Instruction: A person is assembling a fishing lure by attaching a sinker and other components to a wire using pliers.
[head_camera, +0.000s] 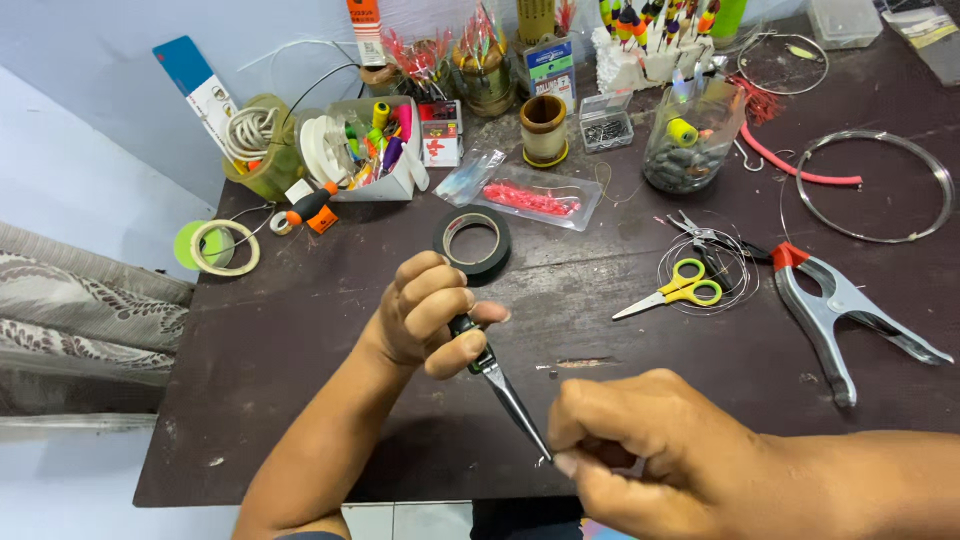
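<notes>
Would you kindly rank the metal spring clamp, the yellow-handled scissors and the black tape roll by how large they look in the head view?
1. Metal spring clamp with red tips, clearly largest.
2. Yellow-handled scissors.
3. Black tape roll, smallest, though the gap to the scissors is modest.

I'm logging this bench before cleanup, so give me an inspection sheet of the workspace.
Surface: dark table, scuffed, pale specks.
Job's things: slim pliers, dark handle in left hand, tip at right hand.
Clutter: black tape roll, yellow scissors, metal spring clamp, bag of pink lures, jar of sinkers, fishing floats.
Grippers: both hands closed, pinching.
Cables: wire coil, thin wire loop.
Surroundings: patterned fabric, pale wall.
</notes>
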